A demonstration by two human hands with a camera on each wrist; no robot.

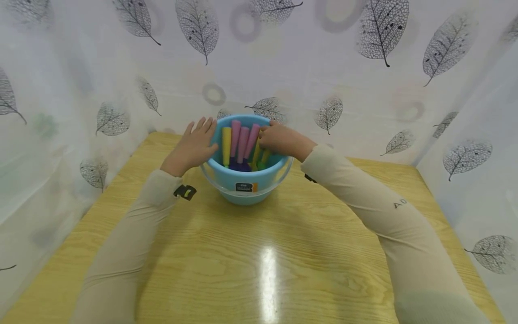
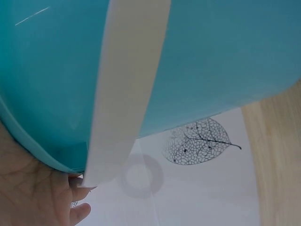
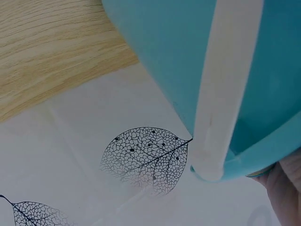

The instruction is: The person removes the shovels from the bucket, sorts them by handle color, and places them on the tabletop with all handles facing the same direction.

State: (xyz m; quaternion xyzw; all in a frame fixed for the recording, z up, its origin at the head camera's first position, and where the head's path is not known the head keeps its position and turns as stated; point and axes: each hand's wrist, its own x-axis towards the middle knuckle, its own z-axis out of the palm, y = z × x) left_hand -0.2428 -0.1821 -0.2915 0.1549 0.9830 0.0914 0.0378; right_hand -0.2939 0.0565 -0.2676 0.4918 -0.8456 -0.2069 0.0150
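Observation:
A light blue bucket (image 1: 248, 179) with a pale carrying handle (image 1: 247, 193) stands on the wooden table. Inside it are several tools with upright pink handles (image 1: 243, 141) and yellow handles (image 1: 226, 141); purple and green parts show lower down, their kind hidden. My left hand (image 1: 193, 146) rests on the bucket's left rim, fingers straight. In the left wrist view, its palm (image 2: 35, 188) lies against the rim. Reaching over the right rim, my right hand (image 1: 285, 140) has its fingers curled around the top of a yellow-handled tool (image 1: 256, 155). Its fingertips are partly hidden.
The wooden table (image 1: 218, 261) stretches toward me in front of the bucket. White curtain (image 1: 283, 67) printed with dark leaves hangs close behind the bucket and along both sides. A bucket label (image 1: 246, 186) faces me.

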